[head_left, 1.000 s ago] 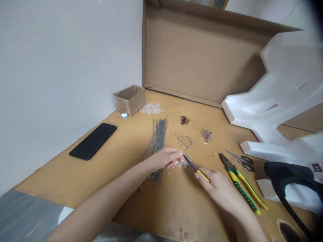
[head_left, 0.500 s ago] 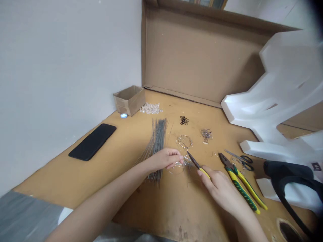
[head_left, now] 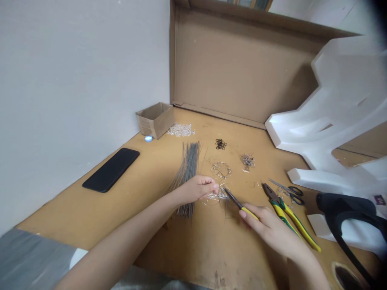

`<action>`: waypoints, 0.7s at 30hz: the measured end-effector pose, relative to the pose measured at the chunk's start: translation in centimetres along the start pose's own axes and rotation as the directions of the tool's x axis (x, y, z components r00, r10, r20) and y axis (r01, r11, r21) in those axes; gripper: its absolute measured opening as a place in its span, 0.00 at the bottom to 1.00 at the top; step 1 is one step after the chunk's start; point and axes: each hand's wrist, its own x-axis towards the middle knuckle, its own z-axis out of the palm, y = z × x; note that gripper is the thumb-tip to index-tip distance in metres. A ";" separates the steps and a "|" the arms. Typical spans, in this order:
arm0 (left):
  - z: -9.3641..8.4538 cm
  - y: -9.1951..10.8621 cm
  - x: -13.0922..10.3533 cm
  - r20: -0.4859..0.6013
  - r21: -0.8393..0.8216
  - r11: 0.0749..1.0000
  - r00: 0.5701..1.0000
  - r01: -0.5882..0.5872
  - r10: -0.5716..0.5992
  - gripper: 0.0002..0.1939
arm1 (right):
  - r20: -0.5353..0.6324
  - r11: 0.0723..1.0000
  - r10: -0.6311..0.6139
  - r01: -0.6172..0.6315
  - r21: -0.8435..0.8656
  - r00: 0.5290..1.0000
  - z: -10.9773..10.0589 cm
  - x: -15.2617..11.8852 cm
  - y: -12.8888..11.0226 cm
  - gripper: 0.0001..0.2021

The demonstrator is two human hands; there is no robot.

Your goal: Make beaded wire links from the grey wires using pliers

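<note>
My left hand [head_left: 204, 187] is closed in a pinch on what looks like a thin wire, just above a bundle of straight grey wires [head_left: 191, 161]. In my right hand [head_left: 267, 225] are long-nose pliers [head_left: 234, 198] with dark jaws and yellow handles. Their tips point at the left fingertips, close to the pinched wire; whether the jaws grip it is too small to tell. Beneath the tips lies a small group of shiny metal pieces [head_left: 216, 196]. A loose ring of bent wire pieces [head_left: 221, 169] rests just beyond.
Combination pliers [head_left: 298, 225] and scissors [head_left: 290, 192] lie to the right. Farther back are black rings [head_left: 221, 144], a pile of small metal parts [head_left: 247, 161], clear bits [head_left: 181, 129] and a cardboard box [head_left: 155, 120]. A black phone [head_left: 111, 170] lies left; white foam [head_left: 338, 104] stands right.
My right hand and the long-nose pliers have moved slightly right and toward me, the tips lowering. My left hand has shifted a little up and left.
</note>
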 end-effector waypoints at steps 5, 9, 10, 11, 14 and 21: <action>0.2 0.0 0.1 0.001 -0.002 1.000 1.000 0.013 -0.013 0.15 | -0.021 0.997 -0.013 0.011 -0.070 1.000 0.2 0.0 -0.5 0.18; 0.3 -0.5 0.2 0.015 -0.006 1.000 1.000 -0.013 0.013 0.15 | -0.071 0.985 0.007 -0.019 -0.170 0.997 0.4 0.2 -0.9 0.17; 0.3 -0.7 0.2 0.018 -0.006 1.000 1.000 -0.019 0.019 0.15 | -0.078 0.982 0.012 -0.026 -0.188 0.997 0.4 0.2 -0.9 0.17; 0.3 -0.8 0.2 0.017 -0.005 1.000 1.000 -0.023 0.023 0.15 | -0.082 0.979 0.015 -0.031 -0.201 0.997 0.4 0.2 -0.9 0.17; 0.3 -1.0 0.2 0.008 0.002 1.000 1.000 -0.021 0.021 0.15 | -0.082 0.973 0.019 -0.037 -0.227 0.996 0.4 0.2 -0.9 0.16; 0.3 -0.9 0.2 0.007 0.028 0.998 0.999 -0.048 0.048 0.17 | -0.158 0.938 -0.032 -0.025 -0.346 0.987 0.8 0.1 -1.4 0.13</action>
